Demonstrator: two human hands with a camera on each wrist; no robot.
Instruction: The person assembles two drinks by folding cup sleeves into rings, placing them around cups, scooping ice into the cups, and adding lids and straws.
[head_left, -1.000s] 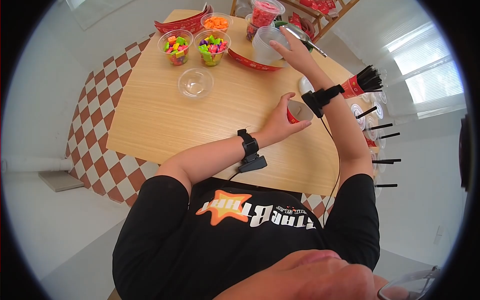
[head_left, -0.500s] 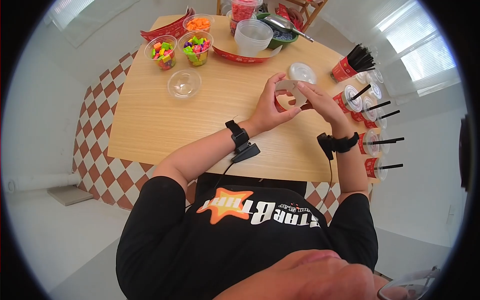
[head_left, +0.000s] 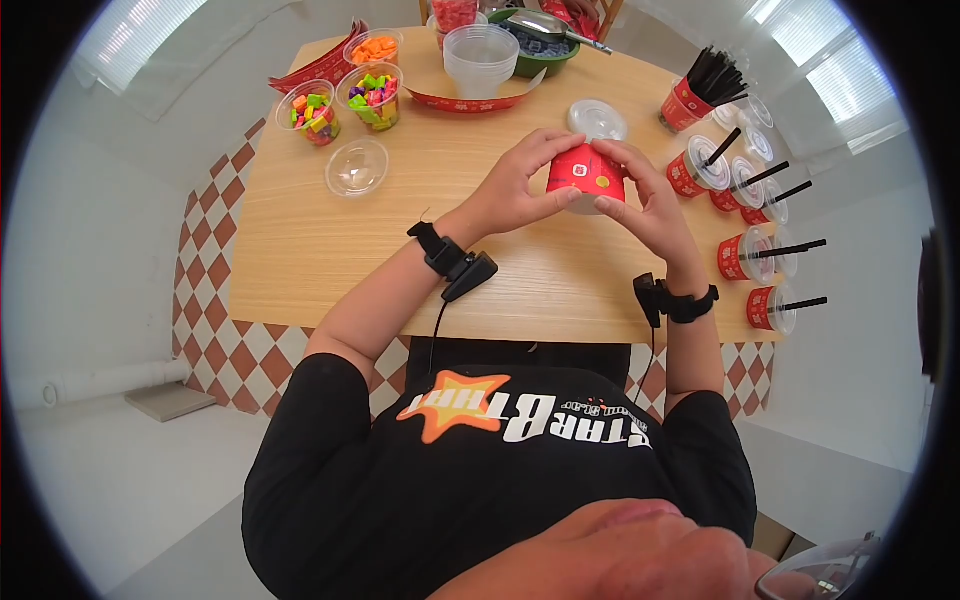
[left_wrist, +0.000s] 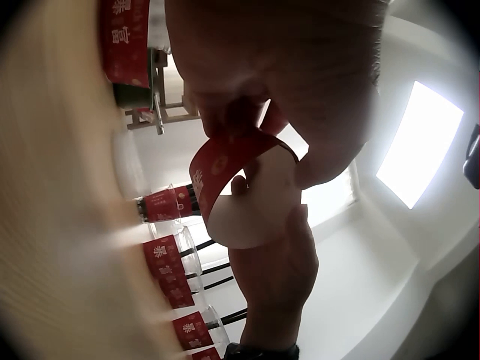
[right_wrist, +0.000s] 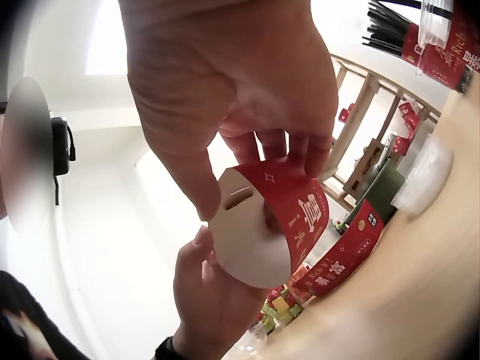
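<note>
across the tabletop, two clear tubs hold multicoloured pieces as your left grip and right grip clasp a red sleeve.

Bright room; backlit wrist views, clearer head view.
Head: glare at the window upper right, table lit fairly evenly, fisheye bending, black vignetted corners. Left wrist: blown-out bright panel, possibly glazing, hard to tell; left hand falls dark, table surface blurred. Right wrist: white wall washed out, right hand partly shaded, grey oval at left edge out of focus, corners dark.
</note>
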